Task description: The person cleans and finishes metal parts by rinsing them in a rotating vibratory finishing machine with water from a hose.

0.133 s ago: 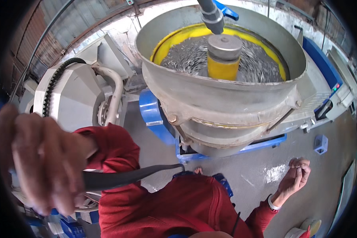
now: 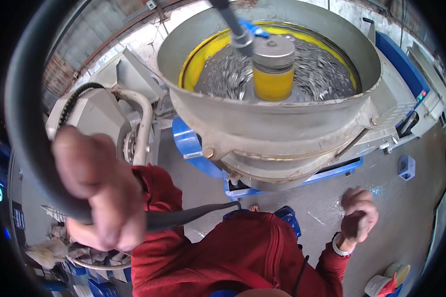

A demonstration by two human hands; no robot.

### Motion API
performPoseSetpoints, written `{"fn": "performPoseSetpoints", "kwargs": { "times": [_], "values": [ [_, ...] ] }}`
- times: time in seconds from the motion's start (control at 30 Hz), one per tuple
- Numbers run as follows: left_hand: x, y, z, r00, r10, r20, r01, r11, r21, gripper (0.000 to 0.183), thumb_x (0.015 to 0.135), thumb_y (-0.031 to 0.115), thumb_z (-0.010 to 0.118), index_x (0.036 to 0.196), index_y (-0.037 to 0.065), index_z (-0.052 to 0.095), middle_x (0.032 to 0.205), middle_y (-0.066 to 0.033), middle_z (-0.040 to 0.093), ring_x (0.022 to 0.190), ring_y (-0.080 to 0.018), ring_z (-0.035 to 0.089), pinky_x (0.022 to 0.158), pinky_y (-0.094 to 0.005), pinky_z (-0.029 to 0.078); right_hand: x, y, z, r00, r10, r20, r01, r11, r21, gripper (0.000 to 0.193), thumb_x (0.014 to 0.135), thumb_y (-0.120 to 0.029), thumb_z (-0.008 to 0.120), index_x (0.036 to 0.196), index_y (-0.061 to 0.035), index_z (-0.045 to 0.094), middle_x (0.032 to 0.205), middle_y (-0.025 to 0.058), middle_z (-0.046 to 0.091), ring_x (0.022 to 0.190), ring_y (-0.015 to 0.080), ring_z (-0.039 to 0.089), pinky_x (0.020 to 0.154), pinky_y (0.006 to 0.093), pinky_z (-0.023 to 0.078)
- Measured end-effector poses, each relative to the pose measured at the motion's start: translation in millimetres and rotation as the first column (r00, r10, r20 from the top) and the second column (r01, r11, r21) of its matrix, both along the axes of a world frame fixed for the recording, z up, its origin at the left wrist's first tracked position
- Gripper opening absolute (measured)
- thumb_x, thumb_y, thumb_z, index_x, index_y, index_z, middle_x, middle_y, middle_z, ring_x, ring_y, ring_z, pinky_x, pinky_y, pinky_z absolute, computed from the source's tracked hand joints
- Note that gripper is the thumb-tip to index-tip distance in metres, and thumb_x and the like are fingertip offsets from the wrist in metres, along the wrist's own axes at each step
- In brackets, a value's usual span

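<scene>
My left hand is wrapped round a thick black hose, blurred by motion. On one side the hose tapers toward my waist; on the other it loops up past the left edge of the view. My right hand hangs out to the right, fingers curled in; anything inside it is hidden. In front of me stands a large round metal tub with a yellow lining. Dark grey, shiny small pieces swirl around its yellow, metal-capped centre post. A dark pipe with a blue lever hangs over them.
A pale machine with a ribbed black hose stands to the left. Behind the tub at right is a blue-and-grey machine. A small blue-grey crate sits on the wet floor, with buckets at lower right.
My left hand has moved right and turned, and a loop of the black hose has come into view beyond it. My right hand has shifted slightly left and down, its fingers curled in more.
</scene>
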State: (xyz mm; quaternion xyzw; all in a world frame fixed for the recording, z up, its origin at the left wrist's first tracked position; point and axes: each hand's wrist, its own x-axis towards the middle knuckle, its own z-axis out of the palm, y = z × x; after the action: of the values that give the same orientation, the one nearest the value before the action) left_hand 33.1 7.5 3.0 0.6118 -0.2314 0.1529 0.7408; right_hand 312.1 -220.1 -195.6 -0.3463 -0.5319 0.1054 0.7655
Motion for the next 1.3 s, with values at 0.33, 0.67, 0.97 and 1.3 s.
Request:
{"fn": "performPoseSetpoints", "kwargs": {
  "times": [0.33, 0.67, 0.97, 1.3],
  "values": [
    [107, -73, -92, 0.489, 0.872, 0.009, -0.813, 0.452, 0.367, 0.035, 0.057, -0.005, 0.075, 0.083, -0.005, 0.051, 0.069, -0.0090, 0.052, 0.058, -0.0185, 0.059, 0.050, -0.0263, 0.048, 8, 103, 20, 0.590, 0.733, 0.338, -0.646, 0.680, -0.348, 0.055, 0.080, -0.014, 0.060, 0.126, 0.0048, 0.038, 0.096, 0.0173, 0.052, 0.094, 0.0319, 0.049, 0.081, 0.0385, 0.040],
    [158, -117, -96, 0.318, 0.945, -0.076, -0.301, 0.177, 0.937, 0.039, 0.070, 0.030, 0.076, 0.087, 0.001, 0.057, 0.092, -0.0128, 0.050, 0.081, -0.0286, 0.048, 0.074, -0.0415, 0.041, 27, 97, -25, 0.020, 0.990, 0.143, -0.933, 0.070, -0.353, 0.015, 0.085, -0.006, 0.051, 0.093, 0.0009, 0.041, 0.082, 0.0161, 0.048, 0.079, 0.0325, 0.051, 0.067, 0.0410, 0.038],
    [210, -52, 16, -0.024, 0.821, 0.570, -0.031, -0.571, 0.821, 0.050, 0.085, 0.037, 0.056, 0.095, -0.011, 0.058, 0.090, -0.0165, 0.061, 0.080, -0.0301, 0.060, 0.080, -0.0326, 0.047, 38, 88, -40, 0.002, 0.984, 0.179, -0.947, 0.059, -0.314, 0.027, 0.085, -0.007, 0.055, 0.101, 0.0035, 0.037, 0.082, 0.0193, 0.046, 0.077, 0.0348, 0.055, 0.062, 0.0423, 0.040],
    [299, 169, -96, 0.188, 0.952, -0.240, 0.762, 0.013, 0.648, 0.057, 0.091, 0.049, 0.043, 0.112, -0.003, 0.053, 0.099, -0.0223, 0.060, 0.093, -0.0367, 0.056, 0.079, -0.0429, 0.044, 55, 100, -57, 0.063, 0.980, 0.189, -0.843, 0.154, -0.515, 0.021, 0.084, 0.001, 0.041, 0.105, 0.0052, 0.041, 0.090, 0.0203, 0.051, 0.088, 0.0331, 0.055, 0.077, 0.0377, 0.042]
  ]
}}
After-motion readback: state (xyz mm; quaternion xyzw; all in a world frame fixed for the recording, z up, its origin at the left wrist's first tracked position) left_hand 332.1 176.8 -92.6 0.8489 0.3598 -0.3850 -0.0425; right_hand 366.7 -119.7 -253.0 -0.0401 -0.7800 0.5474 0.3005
